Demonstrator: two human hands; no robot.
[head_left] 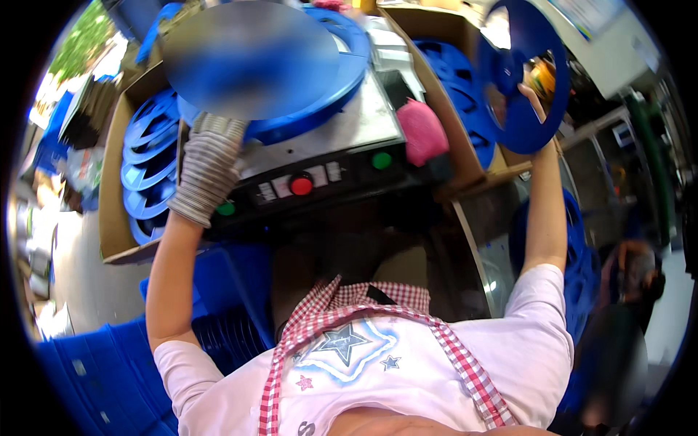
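Note:
My right hand is bare and raised at the upper right. It grips a blue plastic reel disc, a round flange with large cutouts, held tilted above a cardboard box. My left hand wears a grey striped knitted glove and rests against the near left rim of a large blue round piece on the machine. A blurred patch covers much of that round piece, and my left fingertips are hidden there. The machine's front panel carries a red button and two green buttons.
Left of the machine, a cardboard box holds several stacked blue discs. Another cardboard box with blue discs stands at its right. A pink padded item sits at the machine's right corner. Blue crates occupy the lower left.

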